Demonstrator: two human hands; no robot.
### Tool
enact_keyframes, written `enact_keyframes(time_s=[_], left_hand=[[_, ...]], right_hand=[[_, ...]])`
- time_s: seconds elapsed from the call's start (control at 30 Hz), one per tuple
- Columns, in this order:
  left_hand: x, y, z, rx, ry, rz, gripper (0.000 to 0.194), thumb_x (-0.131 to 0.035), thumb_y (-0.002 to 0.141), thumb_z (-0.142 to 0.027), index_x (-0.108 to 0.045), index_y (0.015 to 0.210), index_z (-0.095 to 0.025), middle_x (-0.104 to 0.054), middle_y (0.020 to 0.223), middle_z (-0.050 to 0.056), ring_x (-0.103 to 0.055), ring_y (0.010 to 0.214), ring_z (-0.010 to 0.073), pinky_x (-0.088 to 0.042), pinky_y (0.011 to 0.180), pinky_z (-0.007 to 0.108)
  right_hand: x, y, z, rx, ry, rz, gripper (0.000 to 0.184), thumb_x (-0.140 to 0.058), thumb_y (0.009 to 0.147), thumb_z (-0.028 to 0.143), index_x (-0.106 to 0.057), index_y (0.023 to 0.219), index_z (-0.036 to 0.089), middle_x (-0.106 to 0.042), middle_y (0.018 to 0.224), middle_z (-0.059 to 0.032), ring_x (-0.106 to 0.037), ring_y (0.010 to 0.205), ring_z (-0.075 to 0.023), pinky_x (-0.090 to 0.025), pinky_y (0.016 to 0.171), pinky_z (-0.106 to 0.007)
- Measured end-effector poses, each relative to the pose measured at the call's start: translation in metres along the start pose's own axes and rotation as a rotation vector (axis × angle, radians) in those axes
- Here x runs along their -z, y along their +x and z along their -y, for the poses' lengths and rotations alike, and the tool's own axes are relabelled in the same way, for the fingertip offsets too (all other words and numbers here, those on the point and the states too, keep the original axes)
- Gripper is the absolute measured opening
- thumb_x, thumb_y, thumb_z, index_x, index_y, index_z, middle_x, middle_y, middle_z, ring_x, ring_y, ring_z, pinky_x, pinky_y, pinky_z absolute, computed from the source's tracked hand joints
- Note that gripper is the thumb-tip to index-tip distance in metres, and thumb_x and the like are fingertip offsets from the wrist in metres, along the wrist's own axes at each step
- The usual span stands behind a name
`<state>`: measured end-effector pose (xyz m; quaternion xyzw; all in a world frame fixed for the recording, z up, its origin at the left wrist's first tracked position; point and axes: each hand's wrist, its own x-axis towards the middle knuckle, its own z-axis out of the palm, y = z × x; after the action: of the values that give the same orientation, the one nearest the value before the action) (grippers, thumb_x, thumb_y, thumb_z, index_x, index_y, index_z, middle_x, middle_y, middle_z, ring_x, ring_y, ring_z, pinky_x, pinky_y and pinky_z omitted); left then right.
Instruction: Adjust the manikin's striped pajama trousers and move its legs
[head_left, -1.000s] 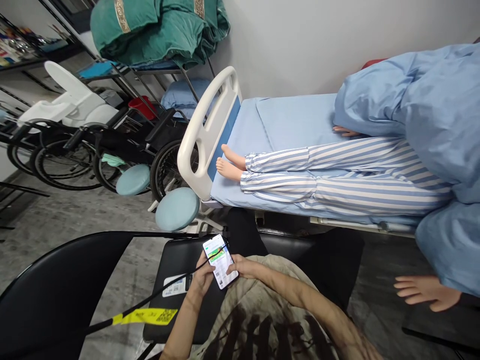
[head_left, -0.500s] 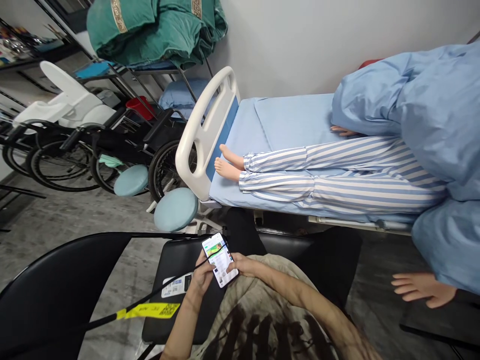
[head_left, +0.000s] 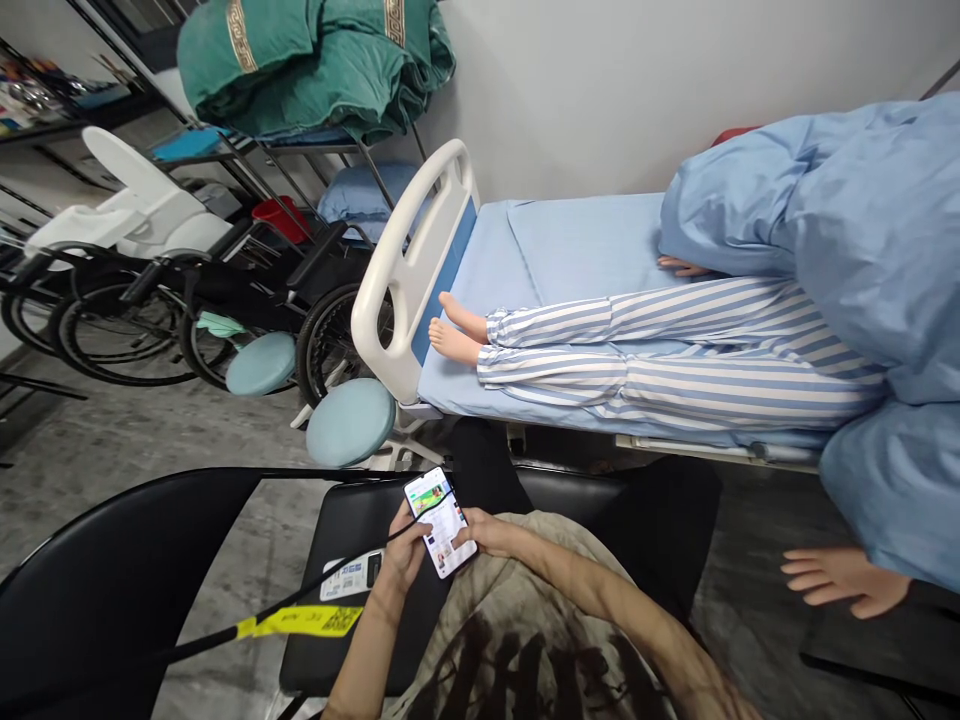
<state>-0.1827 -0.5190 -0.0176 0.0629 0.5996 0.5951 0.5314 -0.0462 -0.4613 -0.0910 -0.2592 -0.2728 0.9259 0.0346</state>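
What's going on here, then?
A person is holding a smartphone in both hands, the left hand gripping one side and the right hand at the other, with its screen lit. Just beyond, a patient manikin in striped pyjamas lies on a hospital bed, its upper body under a blue cover.

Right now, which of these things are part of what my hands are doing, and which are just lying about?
In use:
smartphone, held by left hand and right hand
black cord with a yellow tag, running past the phone

Just lying about:
round teal stool
black wheelchair
green quilt
mannequin in striped pyjamas
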Motion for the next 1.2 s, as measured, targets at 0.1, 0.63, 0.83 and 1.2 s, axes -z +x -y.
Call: enact_keyframes(time_s=[0.1, 0.63, 0.83, 1.2], left_hand=[[0.002, 0.002, 0.002, -0.006, -0.014, -0.010, 0.073, -0.075, 0.042, -0.008, -0.067, 0.114, -0.019, -0.076, 0.089, 0.006, -0.070, 0.096, 0.0329, -0.054, 0.090, 0.044], [0.009, 0.006, 0.009, -0.032, -0.054, -0.013, 0.067, -0.066, 0.043, -0.010, -0.068, 0.110, -0.018, -0.075, 0.091, 0.006, -0.069, 0.093, 0.0286, -0.053, 0.082, 0.036], [0.010, 0.006, 0.009, -0.038, -0.047, -0.009, 0.067, -0.065, 0.043, -0.009, -0.068, 0.109, -0.018, -0.075, 0.092, 0.006, -0.068, 0.092, 0.0283, -0.053, 0.083, 0.036], [0.007, 0.006, 0.009, -0.046, -0.032, -0.018, 0.069, -0.065, 0.042, -0.011, -0.067, 0.110, -0.017, -0.075, 0.094, 0.006, -0.068, 0.088, 0.0243, -0.052, 0.080, 0.033]], right_hand=[[-0.001, -0.001, 0.000, 0.006, -0.001, -0.003, 0.045, -0.072, 0.043, 0.019, -0.066, 0.088, 0.016, -0.073, 0.078, -0.0021, -0.066, 0.065, -0.0180, -0.054, 0.060, -0.029], [0.005, 0.006, -0.007, 0.027, 0.015, -0.011, 0.040, -0.072, 0.044, 0.015, -0.065, 0.083, 0.014, -0.069, 0.077, -0.0023, -0.065, 0.071, -0.0198, -0.051, 0.067, -0.031], [0.005, 0.006, -0.005, 0.011, 0.021, 0.015, 0.043, -0.073, 0.043, 0.015, -0.066, 0.086, 0.016, -0.070, 0.078, -0.0019, -0.066, 0.072, -0.0211, -0.051, 0.066, -0.032], [0.005, 0.006, -0.006, 0.045, 0.044, 0.011, 0.044, -0.072, 0.044, 0.014, -0.067, 0.089, 0.015, -0.070, 0.076, -0.0012, -0.065, 0.072, -0.0205, -0.051, 0.069, -0.035]])
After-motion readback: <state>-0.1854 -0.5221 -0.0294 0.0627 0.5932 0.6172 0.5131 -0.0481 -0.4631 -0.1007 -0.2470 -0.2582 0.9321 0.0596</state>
